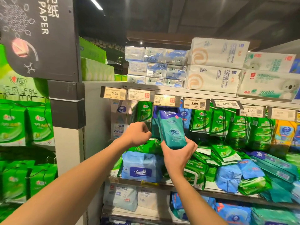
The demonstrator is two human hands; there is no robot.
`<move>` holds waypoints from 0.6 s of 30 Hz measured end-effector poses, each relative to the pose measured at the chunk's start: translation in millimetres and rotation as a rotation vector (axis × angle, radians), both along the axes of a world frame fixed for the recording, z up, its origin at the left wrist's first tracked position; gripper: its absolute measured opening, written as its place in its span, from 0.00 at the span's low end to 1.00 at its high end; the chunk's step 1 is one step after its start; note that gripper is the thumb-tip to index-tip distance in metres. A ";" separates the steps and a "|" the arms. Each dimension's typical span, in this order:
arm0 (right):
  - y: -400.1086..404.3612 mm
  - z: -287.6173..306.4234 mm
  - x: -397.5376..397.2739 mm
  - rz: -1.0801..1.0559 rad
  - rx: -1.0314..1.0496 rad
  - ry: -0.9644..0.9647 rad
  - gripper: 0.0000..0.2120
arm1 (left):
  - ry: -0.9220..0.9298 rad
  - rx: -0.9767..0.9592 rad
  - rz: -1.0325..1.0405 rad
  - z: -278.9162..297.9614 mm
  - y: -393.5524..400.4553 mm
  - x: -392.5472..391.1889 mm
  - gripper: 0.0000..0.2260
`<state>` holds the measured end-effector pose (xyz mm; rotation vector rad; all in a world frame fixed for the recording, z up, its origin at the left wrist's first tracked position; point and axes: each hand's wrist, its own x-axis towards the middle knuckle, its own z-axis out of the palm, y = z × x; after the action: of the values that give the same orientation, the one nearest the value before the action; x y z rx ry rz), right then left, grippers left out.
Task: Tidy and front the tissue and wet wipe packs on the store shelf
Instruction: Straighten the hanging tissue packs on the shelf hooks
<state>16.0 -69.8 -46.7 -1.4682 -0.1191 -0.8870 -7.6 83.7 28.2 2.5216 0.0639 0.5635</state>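
Observation:
A teal Tempo wet wipe pack (171,129) hangs upright under the price rail, in front of more packs of the same kind. My right hand (177,153) grips its bottom end from below. My left hand (138,134) is just left of the pack with fingers curled, its fingertips at the pack's left edge; whether they pinch it I cannot tell. Below them lie loose green wet wipe packs (224,154) and a large blue Tempo pack (141,168) on the shelf (215,190).
Green packs (217,122) hang along the rail to the right, under price tags (195,103). White tissue bundles (214,65) stack on the top shelf. A dark pillar (66,103) stands to the left, with green packs (26,124) beyond. More packs fill the lower shelf (233,216).

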 end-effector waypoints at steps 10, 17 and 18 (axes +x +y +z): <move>7.2 -18.2 9.1 -0.001 0.022 -0.109 0.37 | 0.042 0.064 0.080 -20.2 42.9 -7.3 0.08; 20.2 -11.2 33.3 0.012 0.040 0.074 0.35 | 0.005 0.058 0.083 -17.3 49.4 -8.7 0.04; 20.5 -12.0 35.4 0.016 0.028 0.107 0.34 | 0.002 0.056 0.080 -16.0 49.0 -9.1 0.04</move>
<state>51.4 -49.3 -58.7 -1.4836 -0.0391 -0.7927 -16.7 132.7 12.2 2.5837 0.1520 0.6023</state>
